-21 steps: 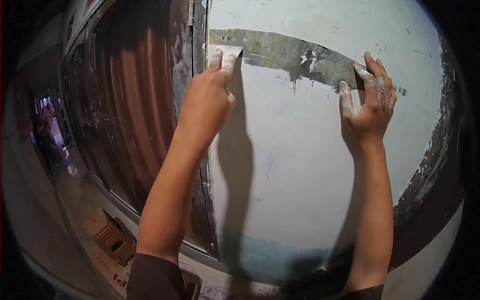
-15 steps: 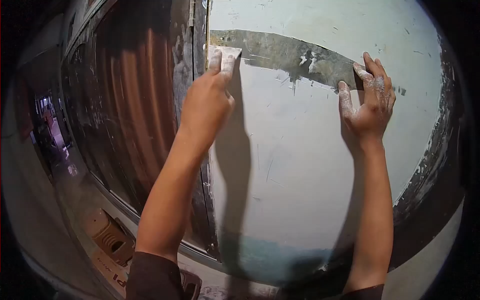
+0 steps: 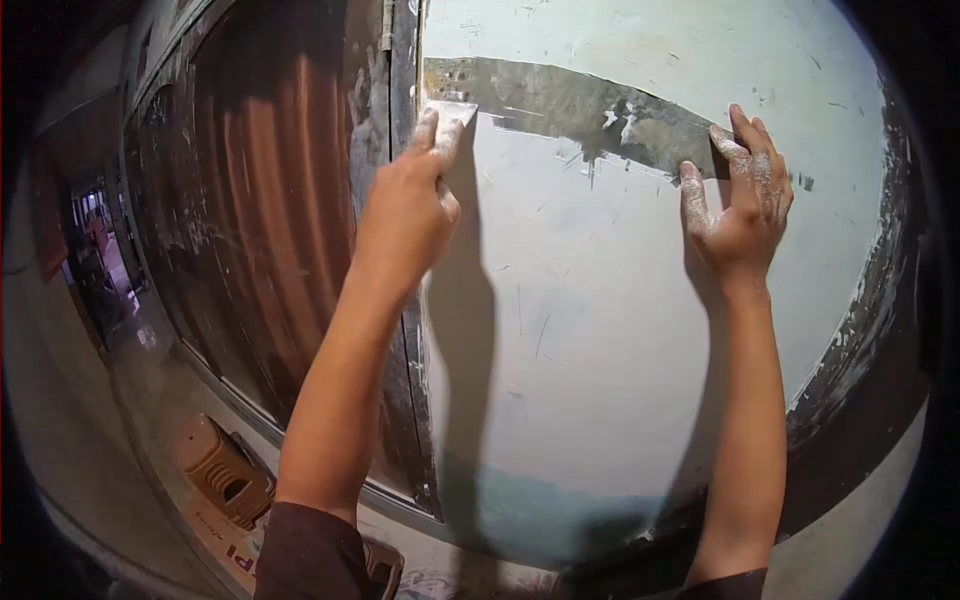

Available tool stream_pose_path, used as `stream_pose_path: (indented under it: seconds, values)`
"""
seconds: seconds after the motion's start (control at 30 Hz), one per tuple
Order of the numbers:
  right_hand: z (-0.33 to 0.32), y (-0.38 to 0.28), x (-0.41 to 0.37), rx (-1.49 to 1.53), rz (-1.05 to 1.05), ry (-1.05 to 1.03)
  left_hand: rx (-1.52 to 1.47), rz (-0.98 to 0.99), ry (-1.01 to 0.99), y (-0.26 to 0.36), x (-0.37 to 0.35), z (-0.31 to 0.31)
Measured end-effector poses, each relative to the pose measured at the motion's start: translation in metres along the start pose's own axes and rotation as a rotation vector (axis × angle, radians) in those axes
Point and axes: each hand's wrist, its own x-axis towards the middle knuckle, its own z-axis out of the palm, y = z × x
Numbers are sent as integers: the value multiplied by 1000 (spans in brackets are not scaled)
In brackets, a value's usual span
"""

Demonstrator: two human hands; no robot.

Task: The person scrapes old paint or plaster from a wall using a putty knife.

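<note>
My left hand (image 3: pixel 410 195) is closed on a flat putty knife (image 3: pixel 458 112), its blade smeared white. Two extended fingers press on the blade, which lies against the wall at the left end of a rough grey strip (image 3: pixel 560 100). The handle is hidden by the hand. My right hand (image 3: pixel 742 205), dusted with white powder, rests with spread fingers at the strip's right end and holds nothing visible. Around the strip, the wall (image 3: pixel 590 280) is smooth and whitish below and pale green above.
Left of the wall panel stands a dark wooden frame (image 3: pixel 378 120) beside a reddish-brown curtain-like surface (image 3: pixel 290 200). A brown plastic stool (image 3: pixel 225 470) and a printed carton (image 3: pixel 215 535) sit low at the left. Dark, paint-chipped trim (image 3: pixel 850 330) borders the right side.
My left hand and the putty knife have shifted slightly left and down, showing more of the strip's spotted left end. My right hand stays in place.
</note>
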Motion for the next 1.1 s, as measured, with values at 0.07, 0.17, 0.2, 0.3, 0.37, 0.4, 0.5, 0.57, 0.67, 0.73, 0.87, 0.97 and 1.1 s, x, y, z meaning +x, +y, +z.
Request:
stream_pose_path:
  seconds: [0.07, 0.17, 0.2, 0.3, 0.37, 0.4, 0.5, 0.57, 0.67, 0.73, 0.87, 0.97, 1.1]
  values:
    - [-1, -2, 1, -27, 6, -1, 103, -19, -125, 0, -5, -3]
    - [-1, -1, 0, -8, -7, 10, 76, 23, -39, -7, 11, 0]
    - [0, 1, 1, -2, -13, 13, 100, -2, -60, -4, 16, -4]
    - [-2, -2, 2, -8, -3, 2, 26, 14, -33, -5, 8, -2]
    - [1, 0, 1, -6, -7, 13, 51, 45, -11, -7, -1, 3]
    - [2, 1, 1, -6, -16, 23, 72, 73, 13, -8, -4, 6]
    - [-1, -2, 2, -11, 4, 8, 111, 57, 23, -8, 15, 4]
    - [-1, -3, 1, -24, 0, 8, 58, -155, -147, 10, 23, -12]
    - [1, 0, 1, 5, -6, 18, 44, 56, -20, -5, -1, 1]
    - [2, 0, -1, -8, -9, 19, 50, 101, -8, -9, -14, 8]
    - [1, 1, 2, -23, -7, 11, 130, -62, -169, -1, -11, 1]
    - [1, 1, 1, -4, -7, 11, 69, 37, -52, -8, -17, 9]
    - [0, 2, 0, -14, -29, 22, 70, 29, -39, -8, -18, 14]
